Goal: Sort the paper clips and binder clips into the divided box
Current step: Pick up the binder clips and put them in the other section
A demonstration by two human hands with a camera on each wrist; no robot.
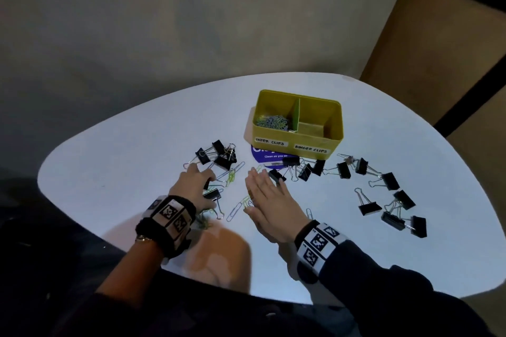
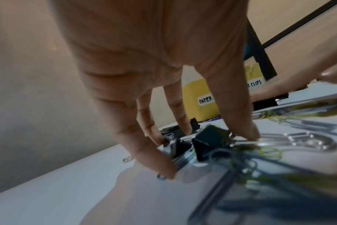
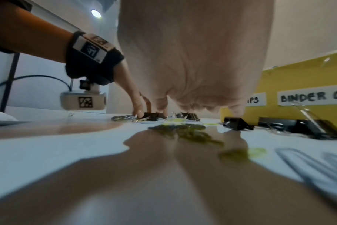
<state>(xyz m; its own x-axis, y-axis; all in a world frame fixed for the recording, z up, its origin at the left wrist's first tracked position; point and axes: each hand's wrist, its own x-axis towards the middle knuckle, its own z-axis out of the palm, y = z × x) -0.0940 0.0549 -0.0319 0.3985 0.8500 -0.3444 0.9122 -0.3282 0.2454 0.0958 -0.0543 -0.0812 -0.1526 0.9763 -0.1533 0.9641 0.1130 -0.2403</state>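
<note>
A yellow divided box (image 1: 335,128) stands at the back of the white table (image 1: 137,150), labelled PAPER CLIPS on the left and BINDER CLIPS on the right. Coloured paper clips (image 1: 271,122) lie in its left compartment. My left hand (image 1: 204,176) is spread palm-down, with its fingertips (image 2: 168,170) on the table around a black binder clip (image 2: 208,140) and a tangle of paper clips (image 2: 246,159). My right hand (image 1: 256,189) lies flat with straight fingers and holds nothing. A black binder clip (image 1: 277,174) sits at its fingertips. Loose paper clips (image 1: 232,176) lie between the hands.
Black binder clips sit in a cluster (image 1: 219,156) beyond my left hand, and several more (image 1: 391,180) are scattered in an arc to the right. A purple card (image 1: 269,154) pokes out from under the box's front. The table's curved near edge runs just under my forearms.
</note>
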